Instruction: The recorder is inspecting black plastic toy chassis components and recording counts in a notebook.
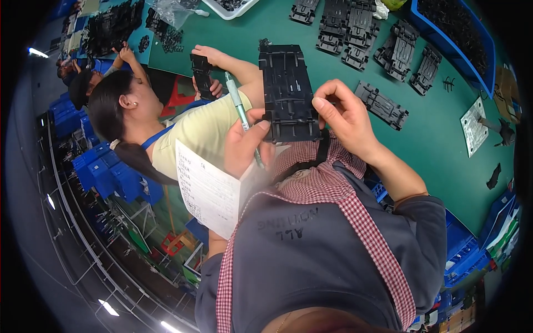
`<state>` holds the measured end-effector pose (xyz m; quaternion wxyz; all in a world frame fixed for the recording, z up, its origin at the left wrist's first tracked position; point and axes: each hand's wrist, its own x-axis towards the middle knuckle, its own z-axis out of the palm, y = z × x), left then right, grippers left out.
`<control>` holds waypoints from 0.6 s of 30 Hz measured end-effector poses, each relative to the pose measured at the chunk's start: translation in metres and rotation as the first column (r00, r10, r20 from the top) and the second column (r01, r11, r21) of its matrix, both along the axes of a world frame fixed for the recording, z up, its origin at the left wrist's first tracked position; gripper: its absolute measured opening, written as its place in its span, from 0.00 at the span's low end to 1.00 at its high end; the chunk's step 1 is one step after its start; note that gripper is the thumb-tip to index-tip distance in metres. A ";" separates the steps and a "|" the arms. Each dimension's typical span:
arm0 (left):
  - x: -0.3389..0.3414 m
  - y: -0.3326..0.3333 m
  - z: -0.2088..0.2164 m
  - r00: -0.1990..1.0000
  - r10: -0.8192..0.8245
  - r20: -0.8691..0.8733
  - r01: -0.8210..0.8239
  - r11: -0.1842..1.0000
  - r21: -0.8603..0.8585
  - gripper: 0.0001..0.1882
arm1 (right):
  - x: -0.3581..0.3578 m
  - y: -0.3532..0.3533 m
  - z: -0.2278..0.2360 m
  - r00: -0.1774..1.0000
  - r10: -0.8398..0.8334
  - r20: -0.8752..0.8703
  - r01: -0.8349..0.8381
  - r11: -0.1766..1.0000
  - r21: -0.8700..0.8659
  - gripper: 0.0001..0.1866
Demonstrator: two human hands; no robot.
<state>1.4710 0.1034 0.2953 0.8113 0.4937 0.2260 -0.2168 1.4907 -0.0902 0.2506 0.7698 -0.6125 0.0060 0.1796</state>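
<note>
Clamping a black chassis (287,89), left grip (242,149) and right grip (348,120) have pen (238,104), paper (205,188) and co-worker (191,130) crowding the left side.

Chassis (287,83): black, oblong, ribbed, held up, long sides near upright in view; pen (237,102): slim, pale green, slanting just left of chassis; paper (202,186): white, handwritten, bent, hanging lower left of chassis, right part blurred

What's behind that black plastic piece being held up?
Beyond the black plastic piece, green tabletop shows on the right, and a co-worker's arm runs behind its left edge. Whatever lies directly behind is covered, including any fingers of the left hand there.
</note>
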 end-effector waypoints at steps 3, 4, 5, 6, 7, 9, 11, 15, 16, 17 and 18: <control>0.000 0.000 -0.002 1.000 -0.009 0.001 0.009 1.000 0.009 0.09 | 0.000 0.000 0.001 1.000 -0.007 0.007 0.007 1.000 -0.003 0.08; 0.000 0.001 -0.003 1.000 -0.006 0.011 0.006 1.000 -0.004 0.09 | 0.001 -0.001 0.001 1.000 -0.008 0.007 0.008 1.000 -0.004 0.08; 0.000 0.001 -0.004 1.000 -0.003 0.021 0.004 1.000 -0.017 0.09 | 0.001 -0.002 0.000 1.000 -0.005 -0.003 0.005 1.000 0.004 0.09; 0.001 0.001 -0.003 1.000 -0.005 0.020 0.006 1.000 -0.018 0.09 | 0.001 -0.002 0.000 1.000 -0.002 -0.013 0.002 1.000 0.012 0.09; 0.002 0.001 -0.002 1.000 -0.020 0.015 0.020 1.000 -0.009 0.09 | 0.002 -0.002 -0.001 1.000 -0.006 -0.014 0.007 1.000 0.010 0.09; 0.005 0.002 -0.003 0.999 -0.039 0.009 0.039 0.999 -0.001 0.09 | 0.001 -0.002 -0.006 0.998 -0.034 -0.053 0.038 0.996 0.079 0.09; 0.005 0.006 -0.006 0.999 -0.053 -0.004 0.052 0.998 -0.019 0.09 | 0.002 -0.001 -0.007 0.996 -0.047 -0.070 0.055 0.992 0.115 0.10; 0.008 0.004 -0.005 0.995 -0.094 0.014 0.094 0.996 -0.002 0.09 | 0.005 -0.004 -0.021 0.977 -0.084 -0.196 0.129 0.965 0.229 0.13; 0.007 0.004 -0.005 0.996 -0.090 0.006 0.090 0.996 0.021 0.09 | 0.007 -0.004 -0.027 0.973 -0.101 -0.208 0.141 0.972 0.186 0.15; 0.007 0.003 -0.004 0.996 -0.086 -0.001 0.086 0.995 0.044 0.09 | 0.009 -0.005 -0.028 0.973 -0.100 -0.207 0.140 0.972 0.188 0.15; 0.006 0.003 -0.003 0.996 -0.084 0.001 0.084 0.995 0.045 0.09 | 0.012 -0.006 -0.027 0.948 -0.116 -0.295 0.192 0.951 0.243 0.16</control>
